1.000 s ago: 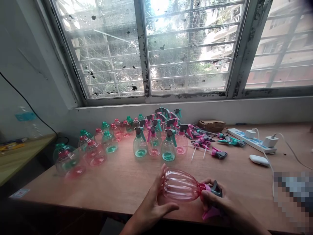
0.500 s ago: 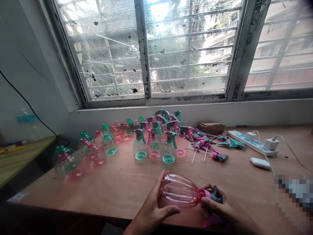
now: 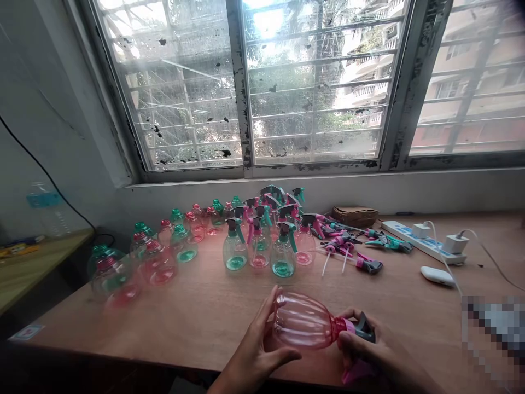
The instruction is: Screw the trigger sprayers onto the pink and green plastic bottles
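A clear pink spray bottle (image 3: 301, 324) lies sideways above the near edge of the wooden table (image 3: 197, 312), held between both hands. My left hand (image 3: 256, 350) cups its rounded base with fingers and thumb wrapped round it. My right hand (image 3: 369, 350) is closed on the pink collar and grey-and-pink trigger head (image 3: 361, 325) at the bottle's neck. Part of the trigger is hidden under my fingers.
Assembled pink and green spray bottles (image 3: 262, 241) stand in rows mid-table; headless bottles (image 3: 143, 254) cluster at the left. Loose trigger heads (image 3: 353, 246) lie to the right, by a brown packet (image 3: 355, 214), a power strip (image 3: 424, 241) with plugs and a white device (image 3: 437, 275). Windows behind.
The bottle and both hands stay nearly still; the view has tilted a little, so everything sits slightly lower. My right hand's grip on the trigger head has shifted slightly.
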A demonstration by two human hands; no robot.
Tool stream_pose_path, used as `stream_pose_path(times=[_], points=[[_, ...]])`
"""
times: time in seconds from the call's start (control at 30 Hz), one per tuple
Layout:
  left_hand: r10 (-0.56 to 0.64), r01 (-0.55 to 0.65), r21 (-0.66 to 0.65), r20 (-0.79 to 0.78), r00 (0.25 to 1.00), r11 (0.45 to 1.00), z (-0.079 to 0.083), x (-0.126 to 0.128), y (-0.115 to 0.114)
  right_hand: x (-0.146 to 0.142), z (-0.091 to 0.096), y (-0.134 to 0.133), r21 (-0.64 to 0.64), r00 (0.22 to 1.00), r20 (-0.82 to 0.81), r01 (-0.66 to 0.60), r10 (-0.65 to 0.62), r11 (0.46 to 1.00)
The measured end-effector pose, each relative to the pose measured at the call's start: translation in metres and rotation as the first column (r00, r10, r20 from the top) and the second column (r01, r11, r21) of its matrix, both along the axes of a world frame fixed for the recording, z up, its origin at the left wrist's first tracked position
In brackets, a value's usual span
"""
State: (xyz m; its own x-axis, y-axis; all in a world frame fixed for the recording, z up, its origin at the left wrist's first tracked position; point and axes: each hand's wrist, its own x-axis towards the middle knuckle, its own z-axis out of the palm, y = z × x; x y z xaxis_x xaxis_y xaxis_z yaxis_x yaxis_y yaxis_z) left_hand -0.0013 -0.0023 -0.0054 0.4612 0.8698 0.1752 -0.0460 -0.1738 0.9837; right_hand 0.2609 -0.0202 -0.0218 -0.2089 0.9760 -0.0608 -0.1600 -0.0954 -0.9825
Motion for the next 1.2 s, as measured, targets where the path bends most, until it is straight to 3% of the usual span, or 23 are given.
stream_pose_path(times=[0.33,0.53,0.73,0.93,1.1,1.2], points=[[0.007,-0.007,-0.040,0.003,1.000,0.999,0.001,0.000,0.001,-0.004,-0.001,-0.001,-0.006,0.999,-0.051,0.014,-0.014,1.000],[0.018,-0.015,0.057,-0.050,0.999,0.998,0.000,-0.001,0.000,-0.002,-0.006,0.002,0.005,0.998,-0.066,0.020,-0.020,1.000],[0.014,-0.014,-0.023,-0.011,1.000,1.000,0.001,0.001,-0.001,-0.001,-0.007,0.003,0.032,0.999,-0.039,-0.001,0.002,0.999],[0.048,-0.040,0.091,-0.084,0.995,0.995,-0.001,-0.002,0.001,0.002,-0.010,0.004,0.025,1.000,-0.029,0.004,-0.004,1.000],[0.012,-0.011,0.012,-0.042,0.999,1.000,0.001,0.000,-0.001,0.002,-0.012,0.004,0.019,1.000,0.008,-0.020,0.020,1.000],[0.007,-0.004,0.040,-0.064,0.998,0.999,0.000,-0.001,0.000,0.002,-0.010,0.003,0.013,0.999,0.011,-0.035,0.035,0.999]])
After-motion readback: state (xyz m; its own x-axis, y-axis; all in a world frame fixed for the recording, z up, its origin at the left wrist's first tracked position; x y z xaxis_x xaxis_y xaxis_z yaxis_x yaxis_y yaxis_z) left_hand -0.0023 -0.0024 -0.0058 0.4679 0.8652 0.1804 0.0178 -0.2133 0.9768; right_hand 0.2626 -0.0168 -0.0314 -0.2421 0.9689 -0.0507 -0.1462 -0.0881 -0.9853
